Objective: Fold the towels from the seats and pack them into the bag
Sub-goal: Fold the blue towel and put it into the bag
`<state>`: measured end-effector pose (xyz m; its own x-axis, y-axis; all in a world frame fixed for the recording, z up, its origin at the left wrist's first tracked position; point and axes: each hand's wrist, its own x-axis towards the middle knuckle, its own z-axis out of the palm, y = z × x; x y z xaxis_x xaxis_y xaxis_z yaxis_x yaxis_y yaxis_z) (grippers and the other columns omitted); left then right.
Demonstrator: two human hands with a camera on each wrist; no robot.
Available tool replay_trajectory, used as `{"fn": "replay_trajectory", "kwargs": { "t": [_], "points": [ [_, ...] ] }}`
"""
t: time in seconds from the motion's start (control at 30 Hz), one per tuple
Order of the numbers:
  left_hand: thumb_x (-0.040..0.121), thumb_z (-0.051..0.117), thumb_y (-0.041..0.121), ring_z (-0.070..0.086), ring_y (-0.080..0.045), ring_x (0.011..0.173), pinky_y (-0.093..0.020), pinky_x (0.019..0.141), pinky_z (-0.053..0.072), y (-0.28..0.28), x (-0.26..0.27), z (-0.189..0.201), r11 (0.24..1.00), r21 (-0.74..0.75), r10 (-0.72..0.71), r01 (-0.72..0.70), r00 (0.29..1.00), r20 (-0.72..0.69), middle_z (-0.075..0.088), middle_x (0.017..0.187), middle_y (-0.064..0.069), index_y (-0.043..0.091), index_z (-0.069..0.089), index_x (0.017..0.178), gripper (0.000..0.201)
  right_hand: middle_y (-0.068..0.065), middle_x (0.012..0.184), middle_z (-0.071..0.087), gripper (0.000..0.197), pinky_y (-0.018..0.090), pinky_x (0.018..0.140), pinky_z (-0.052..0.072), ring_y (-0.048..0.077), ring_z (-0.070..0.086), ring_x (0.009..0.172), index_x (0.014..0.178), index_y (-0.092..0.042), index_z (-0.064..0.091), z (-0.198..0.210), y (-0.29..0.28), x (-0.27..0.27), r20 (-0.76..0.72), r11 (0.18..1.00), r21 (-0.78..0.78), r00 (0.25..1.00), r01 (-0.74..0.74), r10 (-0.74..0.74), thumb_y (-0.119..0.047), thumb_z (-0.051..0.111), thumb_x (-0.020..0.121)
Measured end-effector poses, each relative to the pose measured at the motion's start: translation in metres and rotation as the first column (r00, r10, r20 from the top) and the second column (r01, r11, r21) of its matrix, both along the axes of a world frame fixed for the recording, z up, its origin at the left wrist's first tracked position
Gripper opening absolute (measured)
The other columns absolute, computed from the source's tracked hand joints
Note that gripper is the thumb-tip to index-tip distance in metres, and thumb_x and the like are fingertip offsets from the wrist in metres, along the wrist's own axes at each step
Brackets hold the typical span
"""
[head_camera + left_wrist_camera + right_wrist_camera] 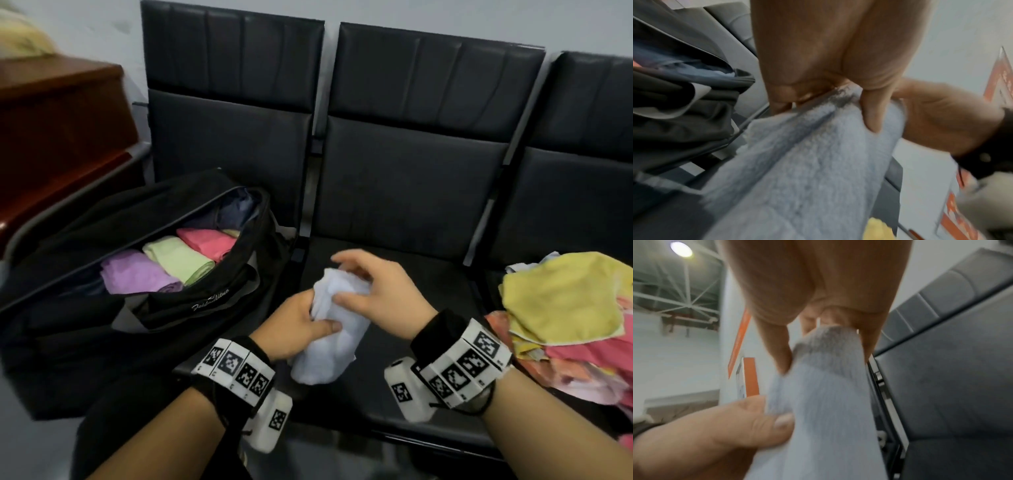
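Two hands hold a rolled white towel (329,329) above the middle black seat (394,274). The left hand (294,329) grips its middle; the right hand (373,284) curls over its far end. An open black bag (191,308) of rolled towels sits left; a pile of loose towels (565,308) lies right.

I am in what looks like a waiting hall: a row of linked black padded seats (404,164) stands against a pale wall, and above me hang a white steel-truss ceiling (674,293) and a round ceiling lamp (681,249).
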<state>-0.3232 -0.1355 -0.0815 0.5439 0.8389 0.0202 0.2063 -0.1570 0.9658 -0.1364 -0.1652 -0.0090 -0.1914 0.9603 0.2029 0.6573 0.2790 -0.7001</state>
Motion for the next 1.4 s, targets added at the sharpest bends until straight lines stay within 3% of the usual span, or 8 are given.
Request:
{"fn": "replay_trajectory", "kwargs": {
  "t": [0.17,0.3,0.57,0.7,1.0,1.13,1.23,1.4],
  "points": [
    [0.091,0.069,0.007,0.069,-0.024,0.113,-0.038,0.094,0.057,0.023,-0.052,0.011,0.968,-0.221,0.178,-0.12,0.948,0.265,0.072,0.12,-0.008,0.013,0.063,0.126,0.036,-0.005,0.119,0.068,0.057,0.026,0.092,0.056,0.003,0.065,0.108,0.132,-0.02,0.055,-0.015,0.035,-0.038,-0.374,0.948,-0.314,0.924,-0.048,-0.077,-0.027,0.08,0.081],
    [0.093,0.067,0.008,0.068,-0.028,0.115,-0.047,0.1,0.053,0.041,-0.088,0.011,0.928,-0.326,0.282,-0.178,0.909,0.306,0.071,0.122,-0.011,0.011,0.061,0.13,0.038,0.002,0.115,0.072,0.051,0.038,0.09,0.058,0.014,0.07,0.104,0.125,-0.013,0.06,-0.031,0.063,-0.085,-0.392,0.916,-0.38,0.919,-0.132,-0.03,-0.018,0.082,0.079],
    [0.091,0.073,0.027,0.073,-0.015,0.1,-0.027,0.082,0.058,0.082,-0.18,-0.005,0.849,-0.268,0.491,-0.455,0.867,0.086,0.077,0.104,0.004,0.02,0.068,0.114,0.025,-0.008,0.094,0.073,0.033,0.02,0.071,0.054,-0.001,0.068,0.086,0.101,-0.023,0.067,-0.042,0.143,-0.17,-0.237,0.936,-0.308,0.966,-0.173,0.1,-0.01,0.082,0.075],
    [0.092,0.069,0.019,0.061,-0.013,0.086,-0.02,0.074,0.046,0.106,-0.246,-0.022,0.663,-0.136,0.732,-0.736,0.676,-0.084,0.065,0.094,0.003,0.017,0.064,0.105,0.014,-0.004,0.105,0.069,0.033,0.019,0.073,0.053,0.0,0.066,0.09,0.103,-0.023,0.064,-0.051,0.18,-0.215,-0.268,0.932,-0.309,0.958,-0.189,0.105,-0.007,0.078,0.078],
    [0.082,0.064,0.019,0.046,-0.039,0.13,-0.053,0.111,0.038,0.117,-0.395,-0.043,0.321,0.245,0.874,-0.915,0.187,-0.449,0.051,0.138,-0.016,0.018,0.058,0.131,0.049,0.003,0.117,0.067,0.045,0.032,0.087,0.053,0.016,0.064,0.105,0.125,-0.009,0.056,-0.089,0.231,-0.313,-0.4,0.922,-0.352,0.916,-0.163,0.009,-0.009,0.073,0.084],
    [0.087,0.062,0.017,0.044,-0.036,0.134,-0.049,0.111,0.037,0.116,-0.426,-0.064,0.276,0.018,0.834,-0.961,0.229,-0.503,0.046,0.146,-0.014,0.011,0.038,0.147,0.065,0.003,0.112,0.067,0.038,0.03,0.08,0.049,0.02,0.062,0.101,0.12,-0.011,0.059,-0.127,0.225,-0.33,-0.119,0.862,-0.435,0.966,-0.258,0.23,-0.017,0.072,0.084],
    [0.092,0.06,0.01,0.054,-0.026,0.107,-0.034,0.087,0.039,0.114,-0.436,-0.077,0.249,-0.141,0.84,-0.958,0.286,-0.461,0.054,0.117,-0.008,0.009,0.043,0.144,0.055,0.002,0.114,0.066,0.039,0.026,0.079,0.047,0.018,0.062,0.104,0.123,-0.011,0.058,-0.138,0.226,-0.333,-0.118,0.835,-0.478,0.962,-0.271,0.245,-0.017,0.07,0.086],
    [0.093,0.068,0.028,0.061,-0.025,0.097,-0.039,0.079,0.051,0.106,-0.449,-0.081,0.154,-0.334,0.889,-0.93,0.278,-0.364,0.059,0.126,-0.008,0.016,0.046,0.143,0.056,-0.013,0.111,0.064,0.055,0.024,0.083,0.046,0.005,0.061,0.102,0.119,-0.026,0.054,-0.129,0.229,-0.343,-0.1,0.767,-0.528,0.924,-0.365,0.37,-0.022,0.085,0.073]
  ]
}}
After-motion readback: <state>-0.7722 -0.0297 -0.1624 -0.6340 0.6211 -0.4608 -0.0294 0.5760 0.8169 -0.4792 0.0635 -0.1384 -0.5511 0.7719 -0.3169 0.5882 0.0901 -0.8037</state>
